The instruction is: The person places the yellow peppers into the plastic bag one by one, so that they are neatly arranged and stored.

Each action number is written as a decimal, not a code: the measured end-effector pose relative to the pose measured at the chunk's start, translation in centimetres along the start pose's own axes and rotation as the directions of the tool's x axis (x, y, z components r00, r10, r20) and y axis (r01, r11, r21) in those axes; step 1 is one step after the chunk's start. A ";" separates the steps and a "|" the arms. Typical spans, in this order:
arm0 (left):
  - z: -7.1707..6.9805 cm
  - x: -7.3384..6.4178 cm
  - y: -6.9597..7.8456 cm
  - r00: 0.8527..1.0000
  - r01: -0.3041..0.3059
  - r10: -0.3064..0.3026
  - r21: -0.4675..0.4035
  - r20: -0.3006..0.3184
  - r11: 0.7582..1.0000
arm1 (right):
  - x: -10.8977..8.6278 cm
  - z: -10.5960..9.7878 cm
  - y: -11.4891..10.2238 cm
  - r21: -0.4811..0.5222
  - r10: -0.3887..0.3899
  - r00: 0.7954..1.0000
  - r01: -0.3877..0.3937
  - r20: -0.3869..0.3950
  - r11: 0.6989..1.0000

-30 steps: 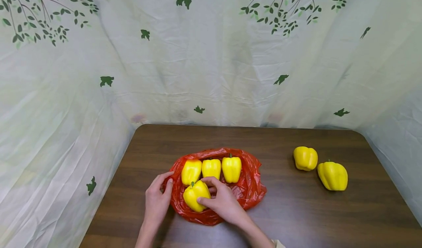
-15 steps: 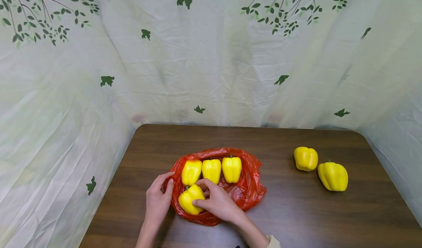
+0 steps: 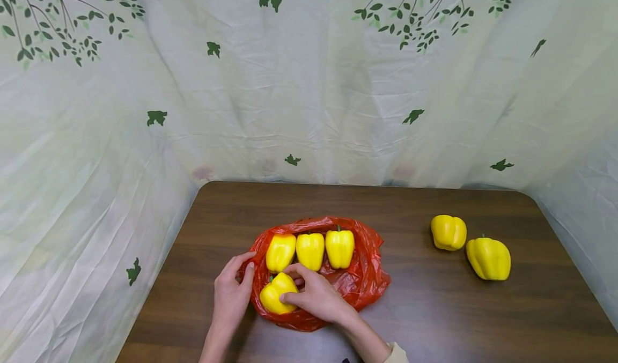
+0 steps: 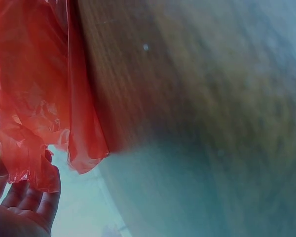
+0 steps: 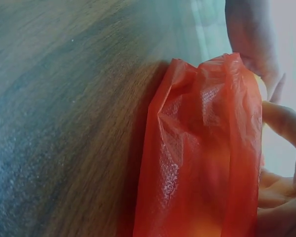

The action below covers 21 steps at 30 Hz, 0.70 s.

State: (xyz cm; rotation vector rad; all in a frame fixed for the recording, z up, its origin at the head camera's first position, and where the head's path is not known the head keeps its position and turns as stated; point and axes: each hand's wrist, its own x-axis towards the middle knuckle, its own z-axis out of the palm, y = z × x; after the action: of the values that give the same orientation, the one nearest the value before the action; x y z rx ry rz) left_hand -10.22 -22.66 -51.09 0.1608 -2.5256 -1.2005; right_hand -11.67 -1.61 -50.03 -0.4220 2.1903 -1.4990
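An opened red plastic bag (image 3: 354, 283) lies on the table with its mouth upward. Three yellow bell peppers stand in a row along its far side: a left one (image 3: 280, 253), a middle one (image 3: 310, 251) and a right one (image 3: 340, 249). My right hand (image 3: 316, 296) grips a fourth yellow bell pepper (image 3: 276, 295) at the bag's near left, thumb on the near side and fingers behind it. At the left rim, my left hand (image 3: 232, 288) pinches the bag's edge; the left wrist view shows the red film (image 4: 32, 168) between thumb and fingers.
Two more yellow bell peppers, one farther back (image 3: 448, 232) and one nearer (image 3: 488, 258), lie at the right on the brown wooden table (image 3: 410, 325). A pale cloth with printed leaves (image 3: 333, 111) hangs behind the table and along its sides.
My right hand has moved the held bell pepper left and slightly nearer inside the bag, and the pepper has tilted. My left hand stays at the rim.
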 end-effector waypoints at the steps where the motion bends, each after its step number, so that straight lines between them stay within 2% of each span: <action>1: 0.0 0.0 0.0 1.000 -0.002 0.002 -0.002 -0.003 1.000 | 0.0 0.0 0.0 -0.001 0.001 1.000 -0.001 0.000 1.000; 8: 0.1 0.0 0.0 1.000 -0.005 0.005 0.002 -0.005 1.000 | 0.1 0.0 0.1 0.026 0.021 1.000 -0.021 0.003 0.999; 21: 0.1 0.1 0.0 1.000 -0.015 0.015 0.009 0.010 1.000 | 0.3 0.7 0.1 -0.005 0.047 0.997 -0.047 -0.067 0.999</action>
State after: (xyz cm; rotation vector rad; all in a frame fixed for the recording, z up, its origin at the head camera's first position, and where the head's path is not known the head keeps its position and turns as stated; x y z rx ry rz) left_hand -10.34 -22.57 -51.16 0.1389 -2.5369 -1.1867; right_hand -11.49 -2.29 -50.40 -0.3246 2.2413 -1.5013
